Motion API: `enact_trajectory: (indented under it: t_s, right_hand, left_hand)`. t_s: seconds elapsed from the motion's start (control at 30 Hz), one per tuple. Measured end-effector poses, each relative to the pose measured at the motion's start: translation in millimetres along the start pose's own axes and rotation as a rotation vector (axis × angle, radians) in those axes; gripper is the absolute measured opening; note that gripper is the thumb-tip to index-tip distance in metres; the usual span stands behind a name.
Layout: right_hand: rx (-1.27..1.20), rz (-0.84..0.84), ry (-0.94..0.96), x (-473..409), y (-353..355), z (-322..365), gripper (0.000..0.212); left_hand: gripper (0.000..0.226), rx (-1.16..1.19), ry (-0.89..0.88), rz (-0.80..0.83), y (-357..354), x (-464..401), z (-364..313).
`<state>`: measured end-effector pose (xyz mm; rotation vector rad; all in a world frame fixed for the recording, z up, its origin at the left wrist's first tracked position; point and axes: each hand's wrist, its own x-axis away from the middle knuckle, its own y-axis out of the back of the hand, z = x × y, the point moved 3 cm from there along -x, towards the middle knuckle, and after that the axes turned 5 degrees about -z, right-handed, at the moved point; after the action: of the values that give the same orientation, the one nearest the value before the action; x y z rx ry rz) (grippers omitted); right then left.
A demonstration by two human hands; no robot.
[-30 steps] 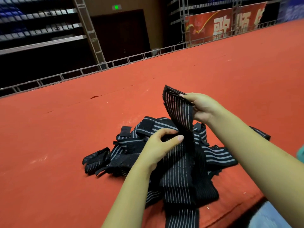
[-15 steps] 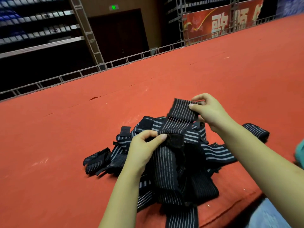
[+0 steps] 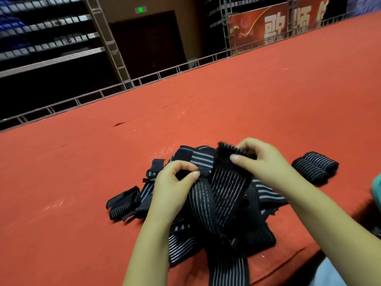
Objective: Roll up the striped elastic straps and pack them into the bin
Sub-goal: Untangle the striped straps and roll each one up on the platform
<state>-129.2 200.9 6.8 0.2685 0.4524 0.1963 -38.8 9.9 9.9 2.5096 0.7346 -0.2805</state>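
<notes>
Two hands working one striped strap over a heap of straps on a red surface.

In the centre of the frame the right hand point(image 3: 266, 162) pinches the upper end of a black strap point(image 3: 228, 188) with pale stripes between thumb and curled fingers, that end blurred. The left hand point(image 3: 175, 182), just left of it, has its fingers and thumb curled onto the same strap lower down, over the top of the heap point(image 3: 198, 230). The strap runs down from the hands towards the bottom edge of the frame. A rolled strap point(image 3: 315, 168) lies alone at the right, apart from the heap, and a smaller roll point(image 3: 122, 201) touches the heap's left edge. All rest on the red surface point(image 3: 82, 182); no bin can be made out. A railing point(image 3: 103, 93) crosses the upper left, with a red banner point(image 3: 274, 27) at the upper right.
</notes>
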Motion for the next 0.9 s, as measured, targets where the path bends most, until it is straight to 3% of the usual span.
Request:
enact_trajectory:
  t_s: [0.1, 0.17, 0.33, 0.43, 0.6, 0.9]
  right_hand:
    - [-0.431, -0.131, -0.222, -15.1, 14.3, -6.6, 0.017]
    - [-0.597, -0.12, -0.315, -20.8, 17.3, -4.9, 0.019]
    - [-0.8, -0.068, -0.399, -29.9, 19.3, 5.4, 0.018]
    - [-0.828, -0.101, -0.404, -36.7, 27.8, 8.6, 0.017]
    - [-0.875, -0.016, -0.46, -37.0, 24.3, 9.4, 0.015]
    - [-1.258, 0.15, -0.589, -29.8, 11.2, 31.4, 0.018]
  left_hand:
    - [0.015, -0.103, 0.026, -0.01, 6.5, -2.3, 10.7]
    - [0.013, -0.109, 0.054, 0.015, 5.1, -2.3, 13.9]
    - [0.007, -0.152, 0.081, 0.138, -10.6, -3.1, 21.0]
    - [0.022, -0.14, 0.132, 0.215, -17.8, -3.3, 30.4]
    - [0.018, 0.037, 0.231, 0.2, -22.1, 0.6, 34.5]
    - [0.026, 0.411, 0.488, 0.243, -31.6, 13.8, 41.5]
